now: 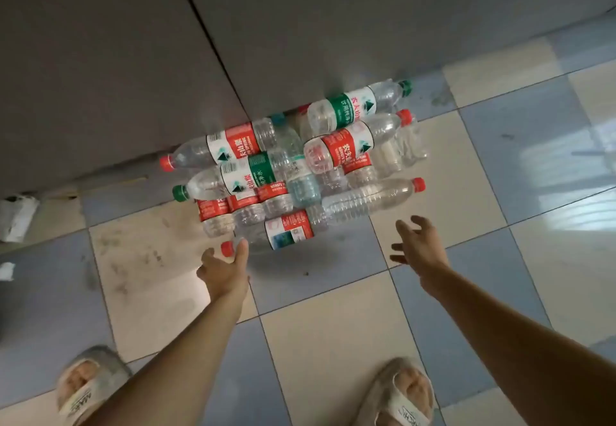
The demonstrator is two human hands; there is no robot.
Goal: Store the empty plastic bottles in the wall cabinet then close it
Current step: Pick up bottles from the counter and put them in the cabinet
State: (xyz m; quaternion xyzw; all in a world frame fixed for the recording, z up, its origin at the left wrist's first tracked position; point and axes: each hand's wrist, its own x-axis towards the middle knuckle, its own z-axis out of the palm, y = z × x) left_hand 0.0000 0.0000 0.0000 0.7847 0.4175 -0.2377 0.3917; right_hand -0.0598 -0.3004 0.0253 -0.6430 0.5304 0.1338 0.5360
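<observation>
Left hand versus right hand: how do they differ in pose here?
The left hand touches the nearest bottle by its red cap; the right hand hangs above the floor, touching nothing. Left fingers lie closer together; right fingers spread. Both are open, reaching toward the pile.

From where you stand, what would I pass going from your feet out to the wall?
Slippers → left hand and right hand → nearest red-capped bottle → pile of bottles → grey cabinet doors.
</observation>
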